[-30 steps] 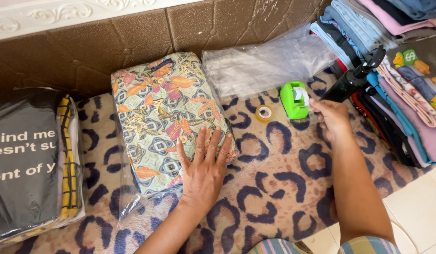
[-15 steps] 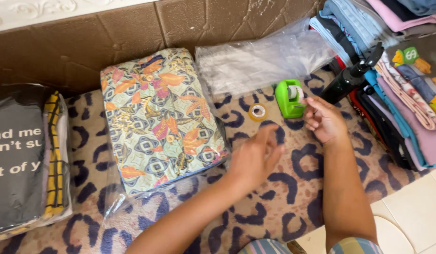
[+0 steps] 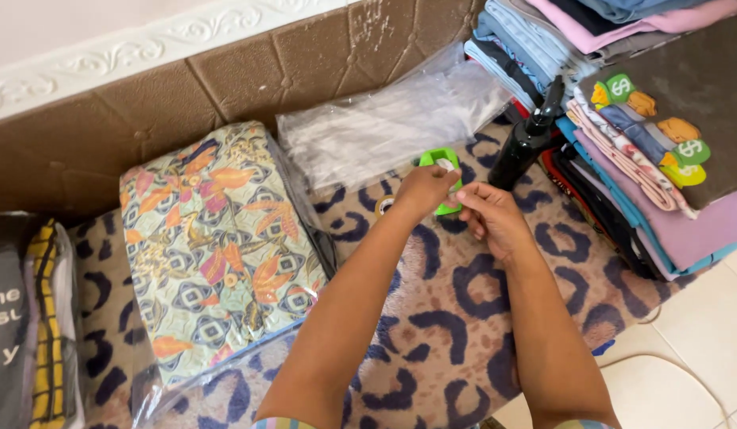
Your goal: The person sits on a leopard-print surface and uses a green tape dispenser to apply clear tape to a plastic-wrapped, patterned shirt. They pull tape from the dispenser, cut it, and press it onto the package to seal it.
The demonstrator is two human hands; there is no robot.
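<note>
I am looking down at a leopard-print rug (image 3: 432, 318) lying against a brown padded wall (image 3: 225, 87). My left hand (image 3: 422, 191) and right hand (image 3: 491, 216) are meeting over one green tape dispenser (image 3: 443, 168) at the far middle; the left fingers are pinching at its top, probably drawing tape, while the right fingers are curling together beside it, holding nothing I can make out. One floral bagged garment (image 3: 217, 246) is lying flat on the left. One tape roll (image 3: 384, 205), one black bottle (image 3: 531, 139) and one heap of clear bags (image 3: 376, 127) are sitting near.

Both hands (image 3: 456, 202) meet (fingers pinched).
</note>
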